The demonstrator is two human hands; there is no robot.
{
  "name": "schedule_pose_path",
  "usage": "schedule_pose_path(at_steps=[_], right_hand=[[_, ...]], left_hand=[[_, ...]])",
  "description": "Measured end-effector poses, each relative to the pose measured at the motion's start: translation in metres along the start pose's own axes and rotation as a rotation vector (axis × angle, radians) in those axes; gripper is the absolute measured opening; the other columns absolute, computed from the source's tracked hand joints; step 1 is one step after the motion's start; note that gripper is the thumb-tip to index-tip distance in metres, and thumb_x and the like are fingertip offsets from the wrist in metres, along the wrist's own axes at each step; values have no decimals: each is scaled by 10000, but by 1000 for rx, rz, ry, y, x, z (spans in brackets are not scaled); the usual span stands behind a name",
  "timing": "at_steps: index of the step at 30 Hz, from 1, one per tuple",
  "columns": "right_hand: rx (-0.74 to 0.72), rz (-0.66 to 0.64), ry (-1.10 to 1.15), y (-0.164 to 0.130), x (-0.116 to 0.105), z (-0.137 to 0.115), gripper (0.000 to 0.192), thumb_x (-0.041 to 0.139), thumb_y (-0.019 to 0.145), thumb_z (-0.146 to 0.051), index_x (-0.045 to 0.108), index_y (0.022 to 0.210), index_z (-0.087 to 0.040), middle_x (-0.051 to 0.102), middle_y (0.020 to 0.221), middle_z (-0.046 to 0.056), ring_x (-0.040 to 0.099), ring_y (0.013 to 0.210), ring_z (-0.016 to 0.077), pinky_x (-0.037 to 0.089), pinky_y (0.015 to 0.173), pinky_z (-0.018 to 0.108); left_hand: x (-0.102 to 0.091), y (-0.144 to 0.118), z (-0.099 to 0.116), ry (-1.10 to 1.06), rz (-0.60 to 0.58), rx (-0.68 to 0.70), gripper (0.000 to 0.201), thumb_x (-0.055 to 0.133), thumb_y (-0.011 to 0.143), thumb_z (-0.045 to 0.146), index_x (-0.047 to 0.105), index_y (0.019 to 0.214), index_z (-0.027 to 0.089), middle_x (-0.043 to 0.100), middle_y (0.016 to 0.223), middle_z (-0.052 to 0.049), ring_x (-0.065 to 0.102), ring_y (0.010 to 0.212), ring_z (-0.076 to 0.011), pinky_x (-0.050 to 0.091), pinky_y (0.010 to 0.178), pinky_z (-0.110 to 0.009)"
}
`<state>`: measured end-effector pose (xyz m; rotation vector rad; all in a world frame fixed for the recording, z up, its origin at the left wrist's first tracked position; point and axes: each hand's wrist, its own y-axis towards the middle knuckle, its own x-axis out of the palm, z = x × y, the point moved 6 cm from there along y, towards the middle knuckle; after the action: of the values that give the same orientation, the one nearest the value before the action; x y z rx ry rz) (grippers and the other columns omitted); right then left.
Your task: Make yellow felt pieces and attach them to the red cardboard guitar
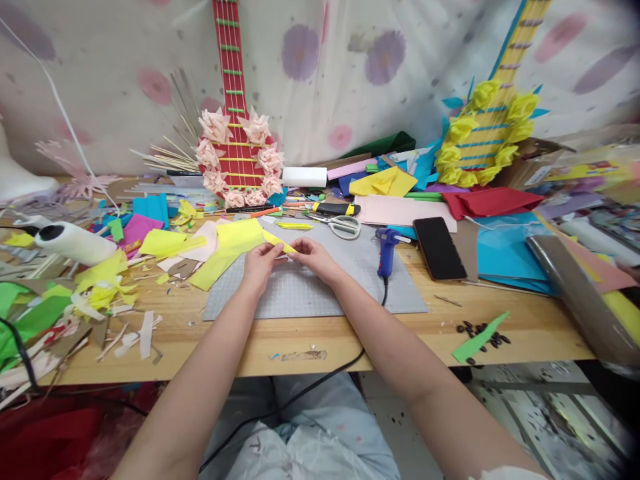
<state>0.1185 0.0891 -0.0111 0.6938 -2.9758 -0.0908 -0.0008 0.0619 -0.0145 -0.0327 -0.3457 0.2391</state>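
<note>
My left hand [261,265] and my right hand [314,259] meet above the grey cutting mat [300,297]. Between them is a narrow yellow paper strip [278,243], with the fingers of each hand pinched on it. Just behind my left hand lies a larger sheet of yellow crepe paper [237,243], partly over the mat's left edge. A thin yellow folded piece [295,226] rests beyond my fingers. Scissors with pale handles [345,227] and a blue hot glue gun [387,252] are to the right of my hands.
Paper scraps [105,280] cover the table's left side. At the back stand a red paper guitar [235,157] with pink flowers and a yellow one [483,137]. A black phone [440,248], blue sheets [510,250] and dark beads [493,337] lie right. The glue gun's cord [345,367] crosses the front edge.
</note>
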Motion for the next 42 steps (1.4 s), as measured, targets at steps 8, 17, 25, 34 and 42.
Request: schedule_pose_path(at_steps=[8,17,25,34,42], right_hand=[[42,9,-83,2,-1,8,338,719,546,-378,517,726,-174,539,619,-55,468,553,68,368,552,214],[78,-7,-90,-2,6,3,359,647,619,-512,570,670,-165,605,629,-22,511,562,72,401,575,211],[149,14,-19,0,4,6,324,715,574,-437,580,641,-150,624,591,-6,537,514,72,434,550,213],[200,-12,-11,-1,6,8,257,709,619,-371,584,644,-147,639,598,1,566,528,76,461,565,212],[160,-28,-54,-2,4,5,329,693,595,-459,591,666,-154,637,648,4,557,581,80,450,572,208]], left_hand=[[-2,3,-1,-72,-47,-51,278,764,510,288,663,686,97,669,735,-63,621,752,-152,465,843,-332],[-1,3,-2,-29,-81,-59,297,758,528,296,681,721,84,682,782,-95,622,690,-160,492,764,-351],[-7,2,4,-130,24,-24,229,744,546,273,661,676,105,677,801,-85,619,842,-170,490,803,-316],[-10,2,8,-147,84,3,203,748,506,241,608,587,118,651,706,-60,614,820,-172,482,761,-305],[-6,2,2,-17,-29,7,381,763,489,256,599,811,135,655,789,-27,606,707,-120,469,738,-291]])
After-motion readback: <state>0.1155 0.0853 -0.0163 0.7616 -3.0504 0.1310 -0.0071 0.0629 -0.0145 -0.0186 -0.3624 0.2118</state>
